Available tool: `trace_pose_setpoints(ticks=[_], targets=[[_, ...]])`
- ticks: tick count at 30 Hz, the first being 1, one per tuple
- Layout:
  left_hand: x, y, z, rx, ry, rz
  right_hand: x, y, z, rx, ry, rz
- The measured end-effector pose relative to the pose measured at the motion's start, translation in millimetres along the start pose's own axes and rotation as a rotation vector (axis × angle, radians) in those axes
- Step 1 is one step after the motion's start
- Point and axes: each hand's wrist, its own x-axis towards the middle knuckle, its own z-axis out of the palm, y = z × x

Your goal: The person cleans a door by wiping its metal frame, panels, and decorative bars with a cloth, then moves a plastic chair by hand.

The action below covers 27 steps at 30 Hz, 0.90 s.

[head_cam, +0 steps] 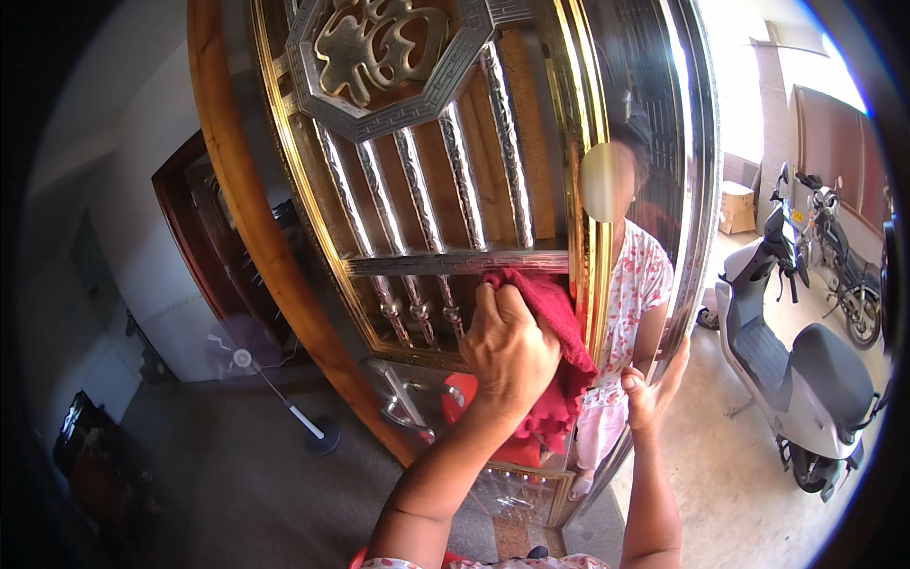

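My left hand (508, 345) grips a dark red cloth (551, 320), pressed against a metal door (455, 263) just under its patterned crossbar. Gold trim, twisted silver bars and an octagonal frame (398, 124) with a raised gold character cover the door's upper part. A lever door handle (405, 412) is mounted lower left of that hand. My right hand (654, 391) rests against the door's outer edge with its fingers spread and thumb on the polished surface. That mirror-like surface reflects a person in a floral top. The cloth's folds partly hide the lower door.
A wooden door post (274, 263) stands left of the door. Beyond it are a standing fan (243, 358) and a dark wood doorway (195, 235). On the right are a white scooter (761, 341), a motorcycle (842, 256) and a cardboard box (737, 206).
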Motion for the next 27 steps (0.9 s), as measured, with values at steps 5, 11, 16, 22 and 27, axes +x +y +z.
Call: trace_pose_setpoints(ticks=[5, 11, 16, 22, 27], targets=[[-7.6, 2.1, -0.3, 0.034, -0.091, 0.014, -0.3, -3.6, 0.8, -0.070, 0.062, -0.012], [-16.3, -7.1, -1.9, -0.044, -0.046, 0.019, -3.1, -7.2, 6.0, 0.017, 0.063, 0.066], [-14.8, -6.9, 6.0, -0.161, 0.035, 0.015, 0.3, 6.8, -6.2, -0.183, 0.021, -0.111], [-35.0, -16.4, 14.8, -0.239, 0.062, -0.017, -0.2, -14.3, 2.2, -0.191, 0.040, -0.042], [-65.1, -19.2, 6.7, -0.207, -0.103, 0.005, -1.1, -14.7, 4.3, -0.140, 0.088, 0.014]])
